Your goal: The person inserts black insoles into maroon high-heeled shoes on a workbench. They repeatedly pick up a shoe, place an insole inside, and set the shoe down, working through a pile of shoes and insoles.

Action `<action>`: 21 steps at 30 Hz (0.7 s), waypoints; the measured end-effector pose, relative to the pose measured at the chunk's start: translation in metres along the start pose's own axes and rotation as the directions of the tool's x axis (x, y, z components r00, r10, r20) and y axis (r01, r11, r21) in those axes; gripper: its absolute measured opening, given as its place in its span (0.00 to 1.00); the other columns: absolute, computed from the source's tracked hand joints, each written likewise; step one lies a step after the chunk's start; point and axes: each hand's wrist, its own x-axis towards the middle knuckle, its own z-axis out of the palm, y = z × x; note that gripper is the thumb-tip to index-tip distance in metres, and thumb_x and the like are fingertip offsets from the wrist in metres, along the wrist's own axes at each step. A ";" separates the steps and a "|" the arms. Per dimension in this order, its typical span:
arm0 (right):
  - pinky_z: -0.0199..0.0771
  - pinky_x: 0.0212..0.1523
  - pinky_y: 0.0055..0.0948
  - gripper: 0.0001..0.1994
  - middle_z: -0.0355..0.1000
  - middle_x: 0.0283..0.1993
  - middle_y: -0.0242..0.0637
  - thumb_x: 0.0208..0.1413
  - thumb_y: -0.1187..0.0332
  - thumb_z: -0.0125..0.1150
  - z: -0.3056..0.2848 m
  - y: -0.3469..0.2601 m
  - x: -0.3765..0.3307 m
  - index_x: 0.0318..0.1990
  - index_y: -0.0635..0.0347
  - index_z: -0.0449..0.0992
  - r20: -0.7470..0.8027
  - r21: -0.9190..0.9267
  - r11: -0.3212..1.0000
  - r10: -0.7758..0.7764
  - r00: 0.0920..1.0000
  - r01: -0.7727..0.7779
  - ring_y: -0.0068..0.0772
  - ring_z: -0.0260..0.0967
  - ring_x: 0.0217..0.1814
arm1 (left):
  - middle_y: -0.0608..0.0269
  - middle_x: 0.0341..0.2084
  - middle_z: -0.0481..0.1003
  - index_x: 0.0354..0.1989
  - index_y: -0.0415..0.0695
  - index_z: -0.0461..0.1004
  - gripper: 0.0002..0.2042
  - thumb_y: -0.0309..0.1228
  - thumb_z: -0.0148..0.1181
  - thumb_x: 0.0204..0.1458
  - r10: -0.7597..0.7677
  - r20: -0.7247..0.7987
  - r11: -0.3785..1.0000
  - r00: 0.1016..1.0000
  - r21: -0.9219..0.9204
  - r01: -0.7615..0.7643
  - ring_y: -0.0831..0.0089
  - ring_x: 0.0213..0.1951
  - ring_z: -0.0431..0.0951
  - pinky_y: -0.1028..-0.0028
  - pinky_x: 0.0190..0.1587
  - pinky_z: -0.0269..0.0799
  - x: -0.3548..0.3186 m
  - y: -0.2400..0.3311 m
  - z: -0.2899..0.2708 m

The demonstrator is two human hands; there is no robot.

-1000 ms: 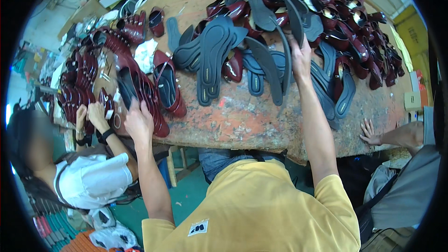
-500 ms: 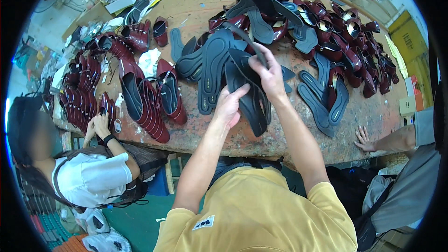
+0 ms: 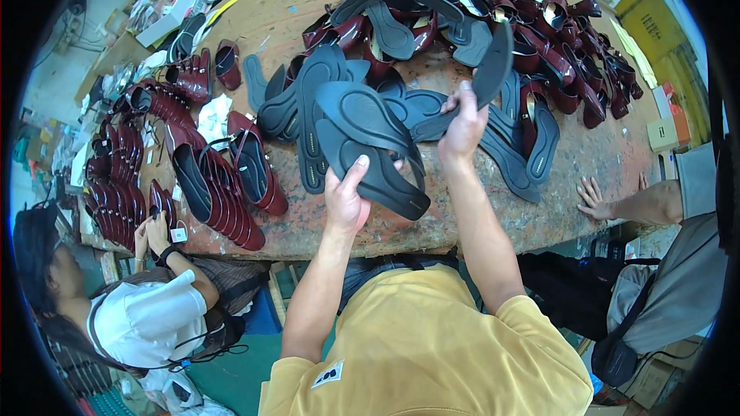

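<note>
Several dark grey shoe insoles (image 3: 362, 119) are gripped together by my left hand (image 3: 347, 199), fanned out and curving above the table, its thumb pressed on the lower ones. My right hand (image 3: 465, 129) is closed round one more insole (image 3: 496, 62), which stands up from the fist with its rounded end raised, apart from the left bundle. Other insoles (image 3: 312, 115) lie on the table just beyond my left hand. Past my right hand, more insoles (image 3: 516, 166) rest beside a dark red shoe (image 3: 532, 100).
Dark red strapped shoes (image 3: 216, 200) stand in rows on the left of the worn table (image 3: 347, 239); more shoes (image 3: 555, 54) are heaped at far right. At left a person (image 3: 146, 300) handles a shoe. A second person's hand (image 3: 593, 200) rests on the table's right edge.
My hands have moved apart; the right one has shifted right with an insole, while the left bundle has turned and spread. The view has swung slightly right.
</note>
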 end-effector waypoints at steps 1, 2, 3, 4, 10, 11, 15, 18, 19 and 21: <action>0.69 0.37 0.28 0.19 0.65 0.34 0.28 0.72 0.68 0.59 -0.001 -0.004 0.002 0.67 0.61 0.70 -0.025 0.155 0.988 0.009 1.000 -0.005 0.23 0.64 0.34 | 0.46 0.60 0.75 0.72 0.38 0.63 0.23 0.23 0.55 0.69 0.003 0.032 1.000 0.999 -0.016 -0.002 0.49 0.60 0.80 0.36 0.62 0.80 -0.001 0.002 0.000; 0.69 0.37 0.28 0.19 0.65 0.34 0.28 0.72 0.67 0.59 -0.002 -0.008 0.004 0.67 0.63 0.69 -0.054 0.173 0.985 0.007 0.999 0.002 0.22 0.63 0.33 | 0.46 0.60 0.75 0.72 0.37 0.63 0.23 0.23 0.55 0.69 -0.006 0.034 0.999 0.999 -0.035 0.007 0.49 0.60 0.80 0.37 0.62 0.81 -0.003 0.002 -0.001; 0.68 0.36 0.27 0.20 0.65 0.34 0.28 0.72 0.67 0.58 -0.002 -0.014 0.003 0.67 0.64 0.68 -0.082 0.190 0.982 0.009 0.997 0.007 0.21 0.63 0.33 | 0.46 0.59 0.75 0.71 0.36 0.64 0.23 0.23 0.55 0.69 -0.013 0.032 0.998 0.999 -0.053 0.015 0.49 0.60 0.80 0.38 0.62 0.82 -0.005 0.001 -0.002; 0.67 0.35 0.26 0.20 0.65 0.34 0.28 0.73 0.67 0.57 -0.004 -0.017 0.003 0.66 0.66 0.67 -0.109 0.207 0.978 0.011 0.994 0.012 0.21 0.62 0.32 | 0.45 0.59 0.75 0.71 0.35 0.64 0.23 0.23 0.55 0.69 -0.020 0.029 0.997 0.999 -0.071 0.022 0.48 0.60 0.80 0.39 0.62 0.83 -0.008 0.002 -0.004; 0.75 0.59 0.43 0.38 0.77 0.56 0.48 0.64 0.60 0.71 -0.043 -0.061 0.031 0.76 0.64 0.62 0.028 -0.682 0.728 -0.078 0.997 0.076 0.41 0.75 0.55 | 0.49 0.58 0.76 0.71 0.39 0.66 0.23 0.25 0.56 0.68 -0.081 -0.002 0.985 0.997 -0.151 0.079 0.51 0.60 0.80 0.31 0.64 0.77 -0.018 0.010 -0.038; 0.72 0.62 0.49 0.40 0.73 0.62 0.53 0.61 0.59 0.74 -0.060 -0.050 0.038 0.76 0.63 0.63 0.103 -0.911 0.371 -0.215 0.971 0.179 0.49 0.73 0.60 | 0.49 0.58 0.76 0.71 0.39 0.65 0.23 0.25 0.56 0.68 -0.101 -0.008 0.981 0.995 -0.165 0.098 0.51 0.60 0.80 0.31 0.64 0.77 -0.018 0.013 -0.045; 0.64 0.75 0.53 0.40 0.64 0.72 0.61 0.48 0.62 0.81 -0.054 -0.058 0.006 0.69 0.59 0.71 0.737 -0.646 0.146 -0.133 0.662 0.749 0.61 0.64 0.74 | 0.49 0.56 0.78 0.70 0.38 0.66 0.22 0.27 0.56 0.68 -0.133 -0.040 0.980 0.990 -0.156 0.125 0.53 0.59 0.81 0.35 0.62 0.79 -0.017 0.016 -0.043; 0.68 0.75 0.48 0.49 0.66 0.74 0.51 0.48 0.64 0.82 -0.026 -0.054 -0.059 0.79 0.50 0.63 0.825 -0.558 0.530 0.273 0.495 0.639 0.60 0.67 0.75 | 0.49 0.56 0.78 0.70 0.37 0.67 0.23 0.26 0.56 0.68 -0.166 0.011 0.985 0.986 -0.038 0.167 0.55 0.59 0.81 0.44 0.61 0.82 -0.016 0.015 -0.033; 0.71 0.71 0.47 0.47 0.67 0.71 0.51 0.50 0.65 0.80 -0.023 -0.052 -0.065 0.79 0.50 0.63 0.772 -0.636 0.483 0.384 0.507 0.602 0.59 0.69 0.72 | 0.49 0.56 0.79 0.70 0.36 0.67 0.23 0.25 0.56 0.68 -0.177 0.040 0.984 0.983 0.022 0.176 0.56 0.60 0.81 0.48 0.60 0.83 -0.015 0.013 -0.030; 0.75 0.66 0.45 0.44 0.70 0.65 0.50 0.51 0.68 0.74 -0.027 -0.043 -0.065 0.79 0.51 0.64 0.748 -0.662 0.516 0.413 0.519 0.544 0.56 0.74 0.66 | 0.47 0.60 0.77 0.71 0.35 0.66 0.24 0.21 0.54 0.67 -0.131 -0.032 0.962 0.991 0.238 0.135 0.60 0.58 0.82 0.60 0.58 0.84 -0.014 0.011 -0.034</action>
